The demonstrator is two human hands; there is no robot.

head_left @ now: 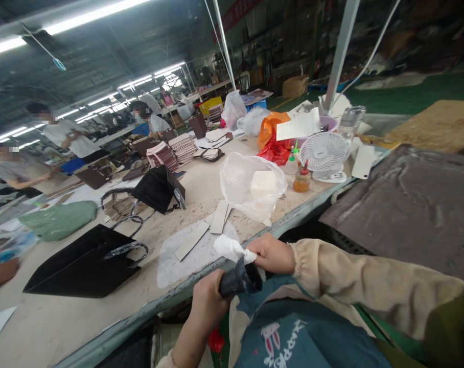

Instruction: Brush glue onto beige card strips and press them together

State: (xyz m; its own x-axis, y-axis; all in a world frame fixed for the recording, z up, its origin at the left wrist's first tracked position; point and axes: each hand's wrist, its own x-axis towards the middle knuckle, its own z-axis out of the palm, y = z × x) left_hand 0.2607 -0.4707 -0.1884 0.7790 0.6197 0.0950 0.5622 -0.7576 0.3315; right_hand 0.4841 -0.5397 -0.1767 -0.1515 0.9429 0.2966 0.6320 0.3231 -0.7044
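Observation:
My left hand (209, 292) is closed around a dark, tube-like cup (240, 280), held tilted just off the table's front edge. A crumpled white cloth or tissue (229, 247) is pinched in my right hand (275, 253) and touches the cup's upper rim. What lies inside the cup is hidden. Beyond my hands, light grey strips (193, 240) rest on a pale translucent sheet (174, 263). A clear plastic bag (235, 179) with a white block (263, 184) in it sits a little farther back.
A black handbag (86, 263) and another black bag (157, 189) lie to the left. At the right stand a white fan (324, 152), an amber bottle (302, 180) and a green-capped bottle (291, 164). Stacked pieces (182, 148) are farther back. Several people work beyond.

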